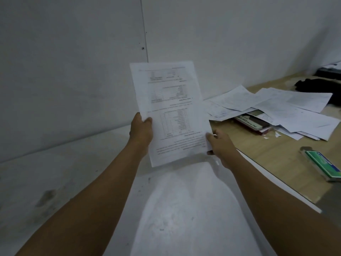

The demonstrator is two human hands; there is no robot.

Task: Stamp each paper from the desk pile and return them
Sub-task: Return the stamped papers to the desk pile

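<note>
Both our hands are up in front of us holding one printed sheet. Our left hand (pixel 142 129) pinches the paper's left edge, thumb on the front and the rest of the fingers hidden behind. The paper (pixel 171 111) itself stands nearly upright in the air, tilted a bit, with tables and lines of text on it that read upside down from where we stand. It's off the desk, over the pale floor in front of the grey wall (pixel 73 71). Our right hand (pixel 220 145) grips the lower right corner, thumb pressed on the front, fingers curled behind.

Further right is the wooden desk (pixel 267 154), with the messy pile of papers (pixel 273 108) spread across it near the wall. A dark red book (pixel 252 124) pokes out from under that pile. Nearer us on the desk, well apart from the pile, sits a green box (pixel 322 165). Something black lies at the far right, too dark to make out.
</note>
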